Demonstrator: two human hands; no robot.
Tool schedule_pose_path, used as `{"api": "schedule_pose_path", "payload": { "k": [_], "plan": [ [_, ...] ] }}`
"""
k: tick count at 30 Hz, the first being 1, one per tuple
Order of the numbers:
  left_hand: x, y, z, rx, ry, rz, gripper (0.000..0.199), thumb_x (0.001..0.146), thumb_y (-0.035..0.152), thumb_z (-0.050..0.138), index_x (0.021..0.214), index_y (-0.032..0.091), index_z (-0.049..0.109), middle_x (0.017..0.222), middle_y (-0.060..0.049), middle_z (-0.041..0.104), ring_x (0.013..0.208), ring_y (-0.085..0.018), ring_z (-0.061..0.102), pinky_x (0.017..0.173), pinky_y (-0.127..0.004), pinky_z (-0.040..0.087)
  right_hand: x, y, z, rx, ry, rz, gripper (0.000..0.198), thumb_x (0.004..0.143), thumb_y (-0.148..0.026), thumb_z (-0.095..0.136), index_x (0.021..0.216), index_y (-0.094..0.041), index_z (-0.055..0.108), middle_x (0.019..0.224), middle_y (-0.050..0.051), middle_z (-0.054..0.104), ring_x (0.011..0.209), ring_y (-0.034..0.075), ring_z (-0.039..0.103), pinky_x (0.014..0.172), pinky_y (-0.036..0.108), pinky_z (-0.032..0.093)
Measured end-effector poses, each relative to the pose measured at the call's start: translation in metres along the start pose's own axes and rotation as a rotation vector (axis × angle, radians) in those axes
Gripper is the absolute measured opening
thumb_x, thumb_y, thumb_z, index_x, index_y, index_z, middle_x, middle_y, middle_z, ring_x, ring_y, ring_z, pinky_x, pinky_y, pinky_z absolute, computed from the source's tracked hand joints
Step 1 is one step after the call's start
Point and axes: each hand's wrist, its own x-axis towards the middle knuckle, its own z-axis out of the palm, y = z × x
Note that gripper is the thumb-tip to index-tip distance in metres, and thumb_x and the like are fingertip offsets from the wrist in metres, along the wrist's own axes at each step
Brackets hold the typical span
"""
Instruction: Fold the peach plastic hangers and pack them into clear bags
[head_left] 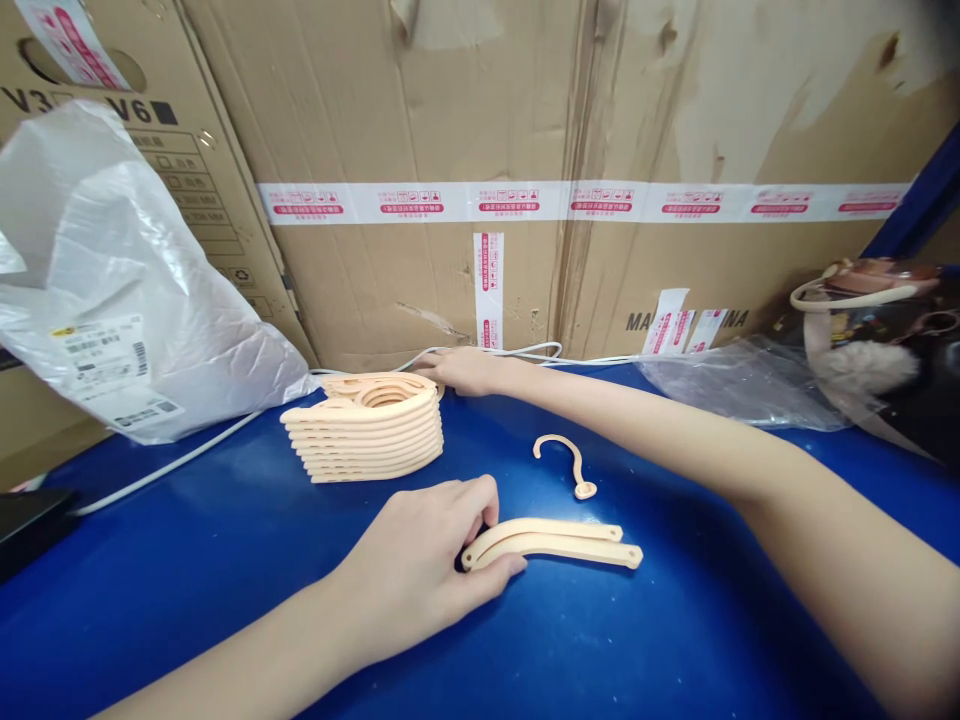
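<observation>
My left hand (427, 550) is closed around the left end of two curved beige plastic hanger arms (555, 540), which lie side by side on the blue table. Its thumb runs along the nearer arm; the other fingers curl behind. A loose beige hanger hook (576, 465) lies just beyond them. To the left stands a neat stack of folded beige hangers (367, 440). My right hand (469, 370) reaches across to the far right corner of this stack. Its fingertips are partly hidden there, so I cannot tell what they grip.
Large cardboard boxes (420, 280) wall off the back of the blue table (600, 650). A white plastic parcel bag (150, 290) leans at left, beside a white cable (172, 465) and a dark object (34, 525). Clear plastic film (742, 375) and a dark bag (892, 380) sit at right.
</observation>
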Motion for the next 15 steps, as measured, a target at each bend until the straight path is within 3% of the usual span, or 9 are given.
{"api": "schedule_pose_path", "payload": {
  "k": [5, 15],
  "plan": [
    [0.000, -0.003, 0.000, 0.005, 0.007, 0.032, 0.024, 0.085, 0.042, 0.057, 0.080, 0.021, 0.046, 0.069, 0.005, 0.053, 0.062, -0.014, 0.052, 0.055, -0.023, 0.031, -0.003, 0.008, 0.004, 0.007, -0.024, -0.021, 0.028, 0.089, -0.006, 0.048, 0.109, -0.017, 0.064, 0.109, 0.011, 0.065, 0.099, 0.022, 0.062, 0.078, 0.031, 0.047],
    [-0.003, -0.002, 0.000, 0.000, 0.008, 0.043, 0.024, 0.086, 0.043, 0.055, 0.081, 0.022, 0.046, 0.069, 0.005, 0.053, 0.060, -0.013, 0.050, 0.054, -0.023, 0.030, -0.084, 0.010, -0.015, 0.064, -0.044, 0.007, 0.024, 0.095, -0.018, 0.045, 0.103, -0.019, 0.068, 0.093, 0.007, 0.063, 0.079, 0.017, 0.061, 0.065, 0.026, 0.041]
  ]
}}
